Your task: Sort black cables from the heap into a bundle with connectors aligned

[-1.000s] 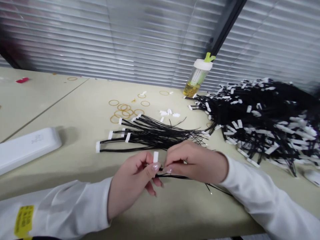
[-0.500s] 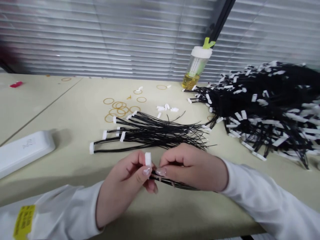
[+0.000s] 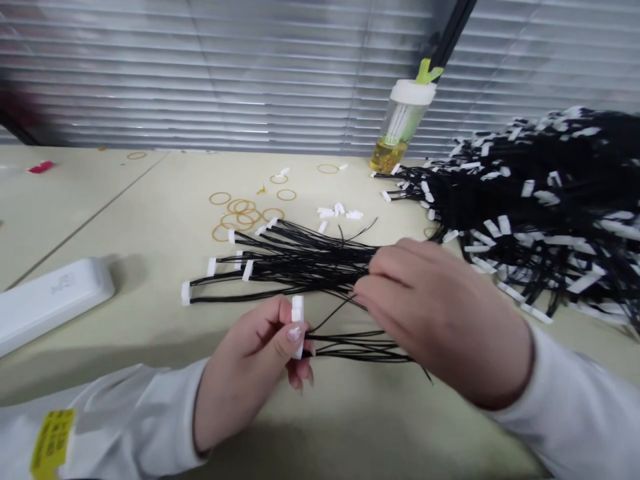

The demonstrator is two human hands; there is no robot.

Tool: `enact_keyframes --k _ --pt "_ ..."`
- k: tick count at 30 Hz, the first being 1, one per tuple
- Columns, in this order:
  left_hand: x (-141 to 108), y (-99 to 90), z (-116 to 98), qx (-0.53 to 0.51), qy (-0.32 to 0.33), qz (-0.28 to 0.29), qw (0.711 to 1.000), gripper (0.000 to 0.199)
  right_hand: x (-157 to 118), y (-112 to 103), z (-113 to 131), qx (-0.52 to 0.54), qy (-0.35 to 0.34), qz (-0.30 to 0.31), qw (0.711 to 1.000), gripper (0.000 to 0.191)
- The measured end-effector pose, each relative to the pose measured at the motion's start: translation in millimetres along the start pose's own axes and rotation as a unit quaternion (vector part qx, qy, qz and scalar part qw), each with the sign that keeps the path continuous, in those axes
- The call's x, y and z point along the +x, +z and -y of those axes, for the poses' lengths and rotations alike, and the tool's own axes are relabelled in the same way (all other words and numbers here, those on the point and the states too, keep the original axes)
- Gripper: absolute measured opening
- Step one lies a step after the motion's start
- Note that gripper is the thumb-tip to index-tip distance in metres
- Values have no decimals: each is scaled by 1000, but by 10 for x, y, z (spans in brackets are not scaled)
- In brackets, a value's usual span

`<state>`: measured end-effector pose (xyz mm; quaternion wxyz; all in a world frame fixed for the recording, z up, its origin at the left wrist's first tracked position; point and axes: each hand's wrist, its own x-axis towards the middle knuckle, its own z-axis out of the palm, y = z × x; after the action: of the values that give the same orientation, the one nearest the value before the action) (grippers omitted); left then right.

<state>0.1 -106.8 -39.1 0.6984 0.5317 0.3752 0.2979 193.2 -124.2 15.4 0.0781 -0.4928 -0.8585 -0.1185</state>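
My left hand (image 3: pixel 255 367) pinches a white connector (image 3: pixel 298 327) upright between thumb and fingers. Several thin black wires (image 3: pixel 360 348) run from it to the right, passing under my right hand (image 3: pixel 435 313). That hand is curled, its fingertips pressed together around a single black wire (image 3: pixel 334 313) that slants up from the connector. Behind both hands a bundle of black wires (image 3: pixel 310 263) lies on the table, white connectors at its left end; my right hand covers its right end.
On the right is a large heap of black wires (image 3: pixel 565 180) with white connectors. A bottle (image 3: pixel 403 123) leans near the blinds. Rubber bands (image 3: pixel 243 212) and small white pieces (image 3: pixel 340 211) lie behind the bundle. A white case (image 3: pixel 60 297) rests at left.
My right hand has moved right and up, away from the connector, drawing one wire out at a slant. My left hand keeps its grip on the connector. The view has shifted slightly.
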Motion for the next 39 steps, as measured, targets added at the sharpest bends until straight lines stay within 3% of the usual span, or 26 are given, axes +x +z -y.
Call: enact_keyframes --k 3,6,8,10,12,15,17,21,23,25,26,29,30,31,32,34,37,39 --pt "11 30 -19 36 -22 -30 999 25 -65 -90 -93 -75 59 -109 989 12" --pt "7 38 -33 71 -30 -37 996 22 -112 -157 -148 -24 157 -252 955 14" --pt "1 36 -32 90 -24 -37 995 21 -118 -165 -164 15 192 -294 936 18" --pt "-3 35 -24 103 -19 -43 994 20 -101 -138 -165 49 197 -265 943 18" --pt "-5 39 -15 105 -14 -53 993 19 -71 -85 -146 124 174 -165 963 16" --pt "-4 48 -16 104 -8 -74 992 15 -33 24 -80 228 110 15 967 19" --pt "0 52 -30 113 -5 -80 990 14 -26 104 -25 212 84 70 971 20" --pt "9 53 -57 132 -3 -86 987 14 -36 208 5 128 115 58 983 24" --pt "14 50 -54 133 -6 -90 987 15 -35 185 -33 122 152 -2 981 23" --pt "16 45 -38 127 -9 -88 988 16 -24 109 -77 216 195 -111 950 24" --pt "17 42 -28 123 -10 -84 989 16 -16 59 -93 294 213 -185 913 27" --pt "17 32 -3 112 -17 -72 991 18 7 -57 -102 471 242 -382 757 22" --pt "16 29 2 106 -18 -67 992 19 10 -68 -92 491 244 -417 725 22" --pt "16 27 5 99 -18 -64 993 19 12 -61 -77 503 246 -422 713 23" --pt "15 25 7 92 -18 -60 994 19 11 -37 -57 513 244 -393 723 29" --pt "12 23 7 77 -17 -55 995 19 7 42 -5 508 220 -280 784 41" --pt "6 19 2 60 -14 -50 997 20 5 158 79 413 147 -139 888 18" --pt "4 16 -1 50 -12 -46 998 20 7 192 117 363 117 -110 918 10"
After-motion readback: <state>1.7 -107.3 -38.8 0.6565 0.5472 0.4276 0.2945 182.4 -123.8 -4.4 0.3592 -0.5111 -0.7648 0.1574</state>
